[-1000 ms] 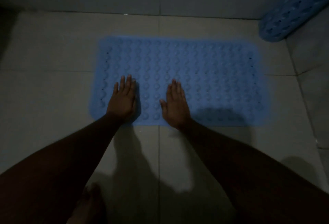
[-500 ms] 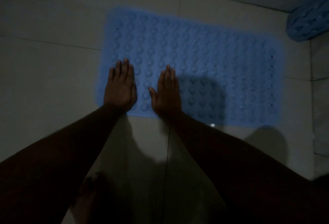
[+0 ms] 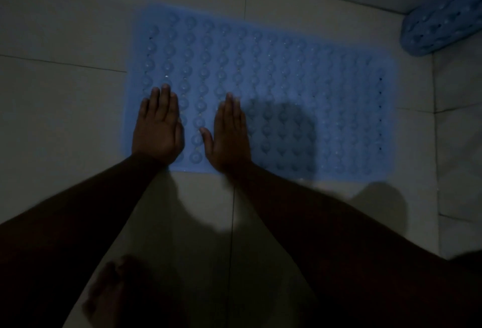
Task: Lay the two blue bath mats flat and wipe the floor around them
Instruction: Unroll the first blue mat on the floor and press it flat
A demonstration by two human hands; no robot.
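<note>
bare foot (image 3: pixel 109 293) on tiled floor (image 3: pixel 65 108) | left hand (image 3: pixel 157 127) and right hand (image 3: pixel 228 137) flat, fingers extended, gripping nothing, pressing near-left part of spread blue mat (image 3: pixel 300 72) | second mat (image 3: pixel 443 25) rolled, far right corner

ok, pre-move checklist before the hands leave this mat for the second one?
1. First mat flat on the tiled floor: ok, no raised edge or curl visible.
2. Left hand free: ok, palm down on the mat's near left part, open, holding nothing.
3. Right hand free: ok, flat on the mat beside the left, open.
4. Second mat laid flat: not ok, it is rolled up in the far right corner.
5. Floor space for it: cannot tell, the area to the right is mostly out of frame.
6. Wiping cloth at hand: not ok, none in view.
</note>
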